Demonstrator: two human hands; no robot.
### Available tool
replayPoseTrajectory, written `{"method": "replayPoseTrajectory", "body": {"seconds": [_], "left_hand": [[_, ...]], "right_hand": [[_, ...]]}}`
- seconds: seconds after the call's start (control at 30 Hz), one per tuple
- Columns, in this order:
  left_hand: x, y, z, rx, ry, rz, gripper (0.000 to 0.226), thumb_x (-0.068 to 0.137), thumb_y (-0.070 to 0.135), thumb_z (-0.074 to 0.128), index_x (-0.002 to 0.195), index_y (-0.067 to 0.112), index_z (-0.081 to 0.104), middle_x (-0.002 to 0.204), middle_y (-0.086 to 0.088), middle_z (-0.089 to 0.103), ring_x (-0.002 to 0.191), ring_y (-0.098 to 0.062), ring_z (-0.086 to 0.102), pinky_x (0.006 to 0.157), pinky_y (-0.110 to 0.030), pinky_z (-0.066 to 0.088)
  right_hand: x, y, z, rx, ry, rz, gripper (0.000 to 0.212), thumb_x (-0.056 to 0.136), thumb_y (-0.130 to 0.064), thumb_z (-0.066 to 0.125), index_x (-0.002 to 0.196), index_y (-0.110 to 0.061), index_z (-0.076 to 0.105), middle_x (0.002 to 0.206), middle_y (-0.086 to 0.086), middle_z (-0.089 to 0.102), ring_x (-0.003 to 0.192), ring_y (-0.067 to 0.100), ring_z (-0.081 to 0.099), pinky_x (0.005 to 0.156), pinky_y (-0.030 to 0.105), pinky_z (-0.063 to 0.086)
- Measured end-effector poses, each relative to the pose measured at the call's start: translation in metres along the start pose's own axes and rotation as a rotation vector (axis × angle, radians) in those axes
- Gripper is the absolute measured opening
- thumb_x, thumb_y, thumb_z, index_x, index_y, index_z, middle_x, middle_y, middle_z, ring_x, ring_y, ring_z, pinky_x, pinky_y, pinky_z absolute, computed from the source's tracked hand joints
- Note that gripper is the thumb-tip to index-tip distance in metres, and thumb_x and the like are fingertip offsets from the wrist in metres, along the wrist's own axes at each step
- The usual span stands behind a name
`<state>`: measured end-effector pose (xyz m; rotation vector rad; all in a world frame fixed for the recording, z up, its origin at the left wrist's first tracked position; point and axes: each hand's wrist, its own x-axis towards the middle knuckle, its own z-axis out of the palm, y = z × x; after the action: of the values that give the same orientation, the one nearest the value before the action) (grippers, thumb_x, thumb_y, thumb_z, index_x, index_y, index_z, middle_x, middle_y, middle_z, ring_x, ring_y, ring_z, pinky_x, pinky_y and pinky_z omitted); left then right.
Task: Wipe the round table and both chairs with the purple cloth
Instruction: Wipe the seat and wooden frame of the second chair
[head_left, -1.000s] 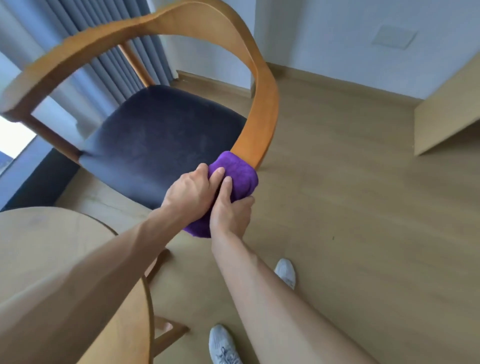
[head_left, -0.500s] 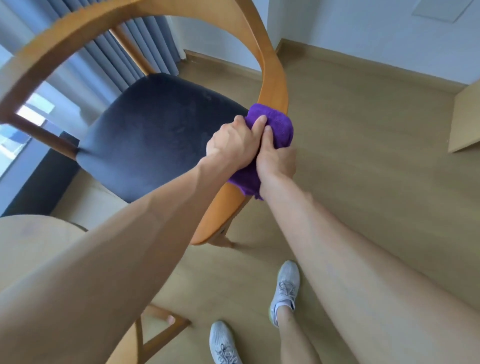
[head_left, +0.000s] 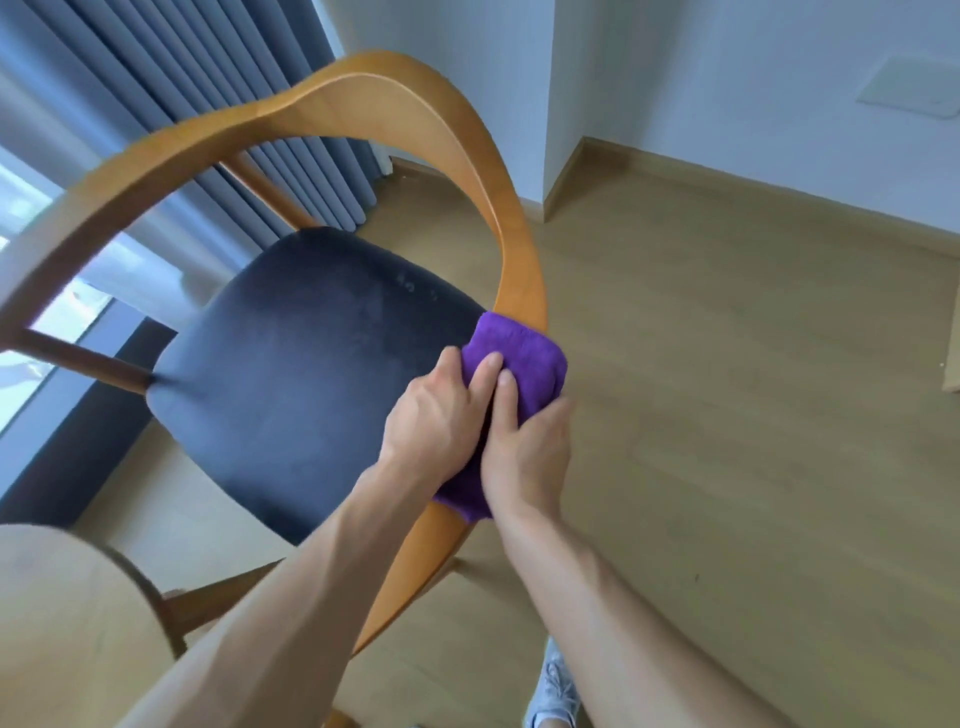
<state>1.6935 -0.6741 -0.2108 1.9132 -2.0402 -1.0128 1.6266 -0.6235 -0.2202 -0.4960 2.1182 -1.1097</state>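
A wooden chair (head_left: 395, 98) with a curved back rail and a dark blue seat (head_left: 301, 364) fills the middle of the view. The purple cloth (head_left: 524, 358) is wrapped around the right arm of the rail, beside the seat's right edge. My left hand (head_left: 436, 421) and my right hand (head_left: 524, 452) both clasp the cloth against the rail, side by side and touching. A curved edge of the round wooden table (head_left: 67, 623) shows at the bottom left.
Grey curtains (head_left: 208, 93) and a window (head_left: 31, 249) stand behind the chair at the left. Wooden floor (head_left: 727, 415) spreads to the right, up to a white wall (head_left: 753, 78) with a skirting board. My shoe (head_left: 556, 691) shows at the bottom edge.
Both hands slid the cloth up the chair's right rail, then back down a little. The view shifted, showing more of the chair's back rail.
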Motion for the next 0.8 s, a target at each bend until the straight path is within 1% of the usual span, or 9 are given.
{"method": "replayPoseTrajectory", "body": {"seconds": [0.1, 0.17, 0.27, 0.37, 0.43, 0.5, 0.57, 0.67, 0.8], "left_hand": [[0.001, 0.006, -0.002, 0.010, 0.032, -0.076, 0.044, 0.096, 0.062, 0.037, 0.077, 0.022, 0.037, 0.072, -0.006, 0.059, 0.072, -0.035, 0.056, 0.069, -0.042, 0.044], [0.010, 0.015, -0.002, 0.009, 0.031, -0.093, 0.044, 0.097, 0.060, 0.037, 0.077, 0.021, 0.038, 0.073, -0.008, 0.060, 0.073, -0.036, 0.057, 0.070, -0.042, 0.045], [0.039, 0.032, -0.002, 0.063, 0.015, -0.051, 0.041, 0.101, 0.052, 0.034, 0.089, 0.014, 0.046, 0.079, -0.006, 0.056, 0.074, -0.035, 0.054, 0.067, -0.040, 0.040], [0.075, 0.057, -0.003, 0.086, 0.065, 0.049, 0.034, 0.106, 0.035, 0.031, 0.105, 0.008, 0.052, 0.094, -0.010, 0.054, 0.081, -0.037, 0.057, 0.074, -0.044, 0.047], [0.101, 0.068, -0.005, -0.093, 0.105, -0.032, 0.033, 0.106, 0.034, 0.035, 0.106, 0.007, 0.053, 0.095, -0.011, 0.060, 0.090, -0.035, 0.060, 0.077, -0.035, 0.045], [0.125, 0.078, -0.005, -0.297, 0.156, -0.156, 0.034, 0.105, 0.036, 0.036, 0.097, 0.007, 0.051, 0.092, -0.010, 0.065, 0.091, -0.033, 0.061, 0.074, -0.035, 0.042], [0.150, 0.084, -0.006, -0.473, 0.225, -0.224, 0.034, 0.105, 0.039, 0.037, 0.088, 0.012, 0.047, 0.085, -0.007, 0.065, 0.084, -0.026, 0.061, 0.067, -0.034, 0.042], [0.184, 0.096, -0.014, -0.663, 0.400, -0.284, 0.033, 0.105, 0.041, 0.037, 0.083, 0.018, 0.045, 0.077, 0.000, 0.063, 0.069, -0.005, 0.058, 0.057, -0.017, 0.039], [0.221, 0.111, -0.040, -0.847, 0.536, -0.377, 0.031, 0.105, 0.043, 0.036, 0.088, 0.021, 0.049, 0.087, 0.001, 0.066, 0.074, -0.002, 0.060, 0.065, -0.022, 0.041]], "right_hand": [[0.006, -0.002, -0.004, -0.015, -0.082, -0.006, 0.041, 0.096, -0.050, 0.050, 0.106, -0.011, 0.046, 0.109, 0.008, 0.060, 0.101, 0.029, 0.059, 0.068, 0.020, 0.031], [0.019, -0.008, -0.007, -0.045, -0.113, -0.028, 0.043, 0.096, -0.050, 0.050, 0.108, -0.008, 0.048, 0.111, 0.008, 0.060, 0.102, 0.028, 0.059, 0.075, 0.026, 0.039], [0.051, -0.025, -0.005, -0.109, -0.124, -0.080, 0.048, 0.097, -0.049, 0.049, 0.114, -0.004, 0.051, 0.115, 0.013, 0.061, 0.107, 0.032, 0.058, 0.090, 0.040, 0.047], [0.098, -0.049, 0.001, -0.213, -0.169, -0.154, 0.048, 0.098, -0.048, 0.046, 0.115, -0.003, 0.051, 0.118, 0.015, 0.059, 0.112, 0.034, 0.055, 0.095, 0.042, 0.044], [0.129, -0.066, 0.007, -0.303, -0.214, -0.230, 0.045, 0.099, -0.046, 0.045, 0.114, -0.004, 0.052, 0.117, 0.015, 0.059, 0.112, 0.033, 0.054, 0.095, 0.040, 0.042], [0.159, -0.085, 0.015, -0.363, -0.268, -0.308, 0.040, 0.100, -0.042, 0.047, 0.114, -0.005, 0.053, 0.115, 0.013, 0.058, 0.111, 0.031, 0.054, 0.090, 0.035, 0.040], [0.186, -0.106, 0.028, -0.362, -0.309, -0.389, 0.035, 0.099, -0.040, 0.049, 0.112, -0.008, 0.054, 0.112, 0.010, 0.058, 0.106, 0.027, 0.056, 0.082, 0.029, 0.038], [0.220, -0.137, 0.052, -0.314, -0.417, -0.490, 0.032, 0.097, -0.042, 0.051, 0.111, -0.013, 0.057, 0.107, 0.004, 0.059, 0.099, 0.019, 0.058, 0.079, 0.024, 0.040], [0.250, -0.185, 0.079, -0.272, -0.581, -0.600, 0.026, 0.097, -0.040, 0.054, 0.112, -0.020, 0.058, 0.107, -0.002, 0.063, 0.098, 0.011, 0.058, 0.081, 0.020, 0.040]]}}
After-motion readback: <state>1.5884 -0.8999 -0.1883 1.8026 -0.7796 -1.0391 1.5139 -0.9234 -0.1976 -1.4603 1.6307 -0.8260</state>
